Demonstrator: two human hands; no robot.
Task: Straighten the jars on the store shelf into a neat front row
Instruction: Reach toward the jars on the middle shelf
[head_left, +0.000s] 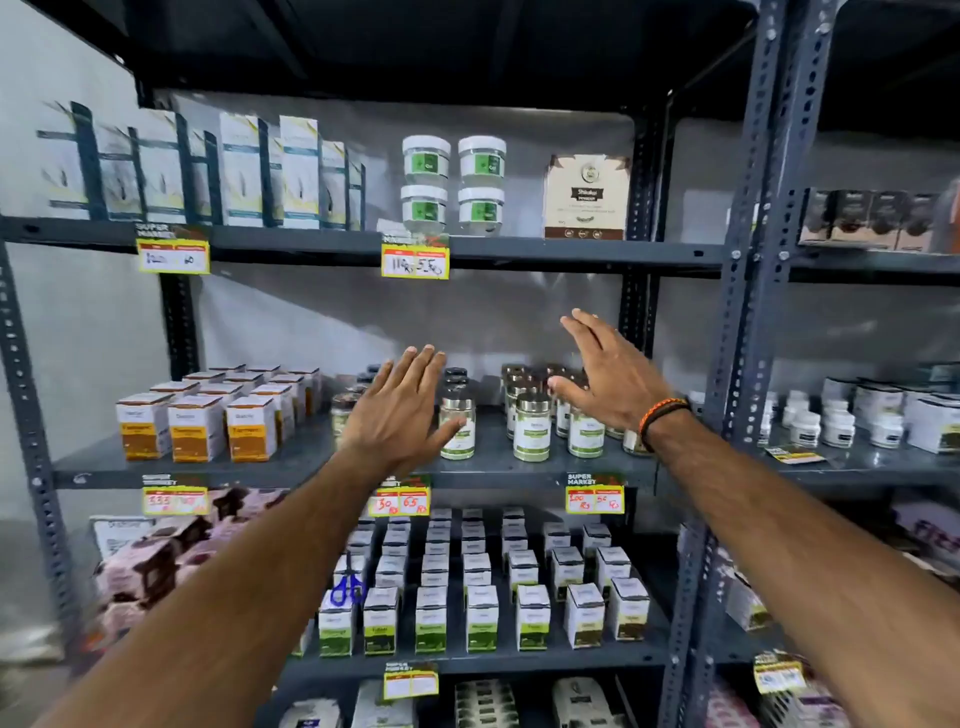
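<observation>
Several small jars with silver lids and green-and-white labels stand on the middle grey shelf (488, 465), loosely spread front to back. One jar (458, 428) stands just right of my left hand (400, 410). Another jar (532, 427) stands further forward, between my hands. A third jar (585, 432) sits below my right hand (608, 376). Both hands hover over the jars, fingers spread, holding nothing. Dark-lidded jars (455, 378) stand further back, and my left hand partly hides a jar (344, 410).
Orange-and-white boxes (197, 428) fill the left of the same shelf. White tubs (836, 421) sit on the neighbouring rack to the right. A perforated steel upright (743, 312) divides the racks. Green-labelled boxes (483, 618) and blue scissors (347, 587) are on the shelf below.
</observation>
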